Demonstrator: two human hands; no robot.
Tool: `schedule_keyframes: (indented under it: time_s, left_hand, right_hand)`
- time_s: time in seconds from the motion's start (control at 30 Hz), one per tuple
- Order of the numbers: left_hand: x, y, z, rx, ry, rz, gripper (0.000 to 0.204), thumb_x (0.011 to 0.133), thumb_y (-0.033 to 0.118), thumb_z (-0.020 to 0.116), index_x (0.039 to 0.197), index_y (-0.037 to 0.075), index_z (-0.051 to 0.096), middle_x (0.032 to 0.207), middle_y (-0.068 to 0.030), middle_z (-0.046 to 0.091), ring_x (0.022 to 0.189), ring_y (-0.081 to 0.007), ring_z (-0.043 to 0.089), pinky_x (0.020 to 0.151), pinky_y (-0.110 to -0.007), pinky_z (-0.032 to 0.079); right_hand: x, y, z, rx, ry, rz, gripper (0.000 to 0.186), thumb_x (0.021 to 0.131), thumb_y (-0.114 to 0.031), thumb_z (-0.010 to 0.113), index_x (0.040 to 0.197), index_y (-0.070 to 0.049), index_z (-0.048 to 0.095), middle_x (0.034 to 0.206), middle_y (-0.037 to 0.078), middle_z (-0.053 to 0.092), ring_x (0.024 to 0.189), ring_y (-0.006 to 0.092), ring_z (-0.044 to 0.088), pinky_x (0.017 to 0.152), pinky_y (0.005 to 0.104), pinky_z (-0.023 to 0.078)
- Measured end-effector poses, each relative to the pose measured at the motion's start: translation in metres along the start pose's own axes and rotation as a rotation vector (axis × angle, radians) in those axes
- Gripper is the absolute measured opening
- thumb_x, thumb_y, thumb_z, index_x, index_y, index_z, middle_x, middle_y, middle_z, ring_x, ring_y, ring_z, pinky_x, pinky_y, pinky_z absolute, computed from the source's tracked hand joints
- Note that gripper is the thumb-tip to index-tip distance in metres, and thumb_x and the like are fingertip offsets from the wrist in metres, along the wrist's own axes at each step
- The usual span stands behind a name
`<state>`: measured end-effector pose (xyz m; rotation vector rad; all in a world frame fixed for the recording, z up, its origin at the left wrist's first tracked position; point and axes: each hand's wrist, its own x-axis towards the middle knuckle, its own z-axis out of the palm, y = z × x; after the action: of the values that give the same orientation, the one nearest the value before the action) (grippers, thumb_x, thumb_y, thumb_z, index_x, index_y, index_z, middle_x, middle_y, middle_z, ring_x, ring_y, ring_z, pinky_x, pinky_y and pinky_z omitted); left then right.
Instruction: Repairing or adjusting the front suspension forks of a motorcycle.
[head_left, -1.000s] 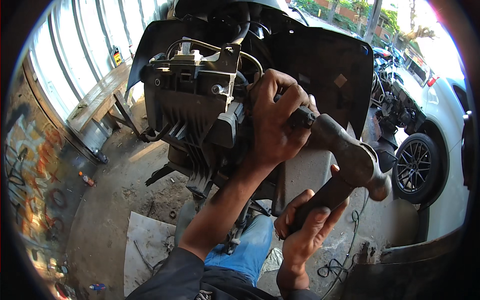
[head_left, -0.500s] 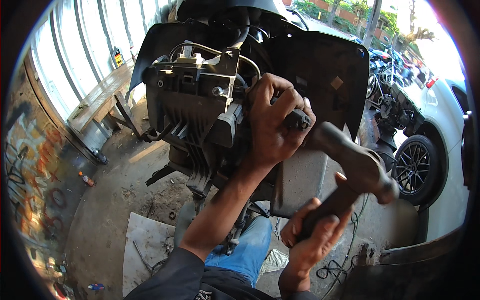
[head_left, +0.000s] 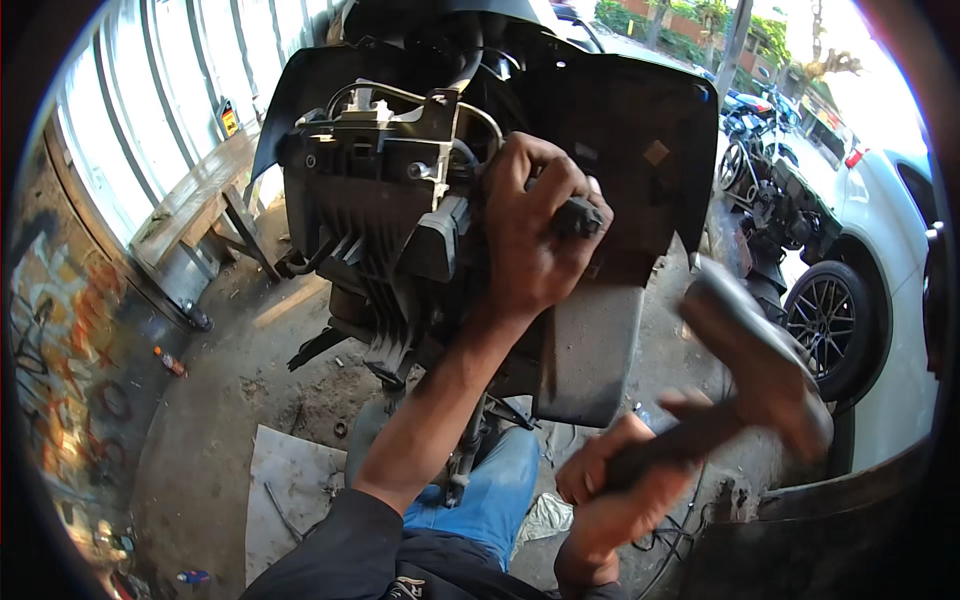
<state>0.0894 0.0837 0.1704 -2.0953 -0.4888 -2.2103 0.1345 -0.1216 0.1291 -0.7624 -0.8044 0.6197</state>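
My left hand [head_left: 535, 235] is closed around a dark bar-shaped tool [head_left: 577, 217], whose blunt butt end sticks out past my fingers to the right. Where its other end rests is hidden behind the hand. In my right hand [head_left: 628, 485] is the handle of a hammer [head_left: 755, 360], its head blurred by motion and apart from the bar, down and to the right. Before me stands the partly stripped front of a motorbike or scooter [head_left: 370, 200], with a ribbed black plastic housing, a thin bent cable [head_left: 400, 96] and dark side panels [head_left: 640, 150].
A wooden bench [head_left: 195, 205] stands by the corrugated metal wall at left. A white car [head_left: 890, 210] is close on the right, near parked motorbikes [head_left: 770, 130]. A pale sheet [head_left: 285, 480] and cords [head_left: 670, 545] lie on the floor.
The hammer has swung away from the bar's end, to the right and slightly down, with my right hand. My left hand keeps its hold on the bar; the view has shifted a little.
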Motion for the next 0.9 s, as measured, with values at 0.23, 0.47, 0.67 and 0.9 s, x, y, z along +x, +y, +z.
schedule_keyframes:
  time_s: [0.23, 0.47, 0.67, 0.9]
  left_hand:
    - [0.002, 0.006, 0.002, -0.019, 0.010, 0.001, 0.017, 0.075, 0.001, 0.067, 0.073, 0.005, 0.050, 0.086, -0.0102, 0.048, 0.079, -0.0241, 0.048, 0.070, -0.037, 0.041]
    - [-0.001, -0.001, 0.001, -0.081, 0.016, 0.014, 0.019, 0.071, 0.015, 0.067, 0.075, 0.004, 0.054, 0.087, -0.0121, 0.046, 0.078, -0.0273, 0.049, 0.070, -0.039, 0.041]
    - [-0.003, -0.005, 0.003, -0.061, 0.010, 0.003, 0.021, 0.073, 0.021, 0.067, 0.076, 0.004, 0.054, 0.087, -0.0119, 0.045, 0.078, -0.0274, 0.049, 0.069, -0.039, 0.040]
    - [-0.001, 0.003, 0.004, -0.074, 0.041, -0.036, 0.017, 0.074, 0.001, 0.067, 0.074, 0.004, 0.050, 0.086, -0.0100, 0.047, 0.077, -0.0233, 0.048, 0.068, -0.035, 0.041]
  right_hand:
    - [0.007, -0.009, -0.001, -0.063, 0.084, -0.104, 0.069, 0.094, -0.064, 0.044, 0.129, -0.006, 0.029, 0.048, 0.004, 0.038, 0.029, 0.0110, 0.029, 0.025, 0.0272, 0.023]
    - [0.023, 0.025, 0.004, -0.061, -0.094, 0.079, 0.043, 0.102, -0.039, 0.047, 0.129, -0.006, 0.038, 0.062, -0.001, 0.046, 0.045, 0.0027, 0.037, 0.037, 0.0182, 0.027]
    - [0.021, 0.025, 0.005, 0.015, -0.056, 0.069, 0.049, 0.102, -0.041, 0.047, 0.133, -0.005, 0.035, 0.063, -0.001, 0.043, 0.044, 0.0033, 0.036, 0.036, 0.0187, 0.026]
    - [0.028, -0.003, 0.005, -0.123, 0.143, -0.100, 0.075, 0.092, -0.067, 0.045, 0.134, -0.006, 0.035, 0.050, 0.000, 0.033, 0.031, 0.0081, 0.029, 0.028, 0.0229, 0.023]
